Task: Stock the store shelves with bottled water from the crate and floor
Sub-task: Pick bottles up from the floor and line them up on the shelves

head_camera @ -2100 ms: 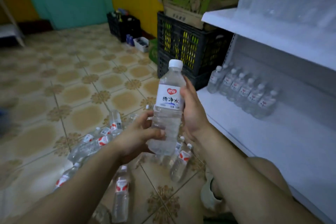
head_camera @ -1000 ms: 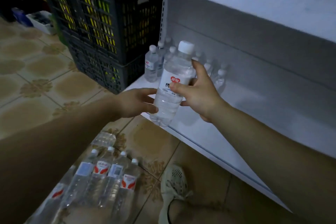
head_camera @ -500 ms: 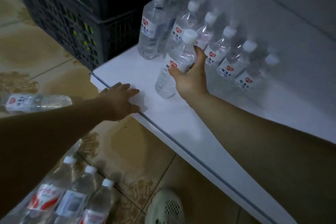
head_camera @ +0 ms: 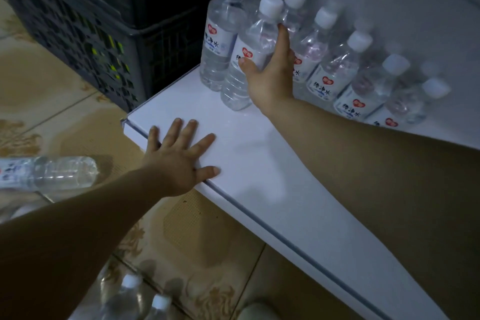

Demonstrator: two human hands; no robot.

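White shelf set low over the patterned tile floor, and the light is dim. Your left hand lies flat on the shelf's front edge, fingers spread, holding nothing. Your right hand wraps the water bottle, thumb across its label. The bottle's base is on the shelf, just in front of the row of bottles along the back. A dark crate sits against the shelf's end, and you can't make out its contents. Loose bottles lie on the floor.

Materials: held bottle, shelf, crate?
Bottle: clear glossy plastic, likely PET; see-through, ribbed walls, white cap.
Shelf: smooth white, probably painted metal; unconfirmed.
Crate: dark matte moulded plastic, by its lattice walls.
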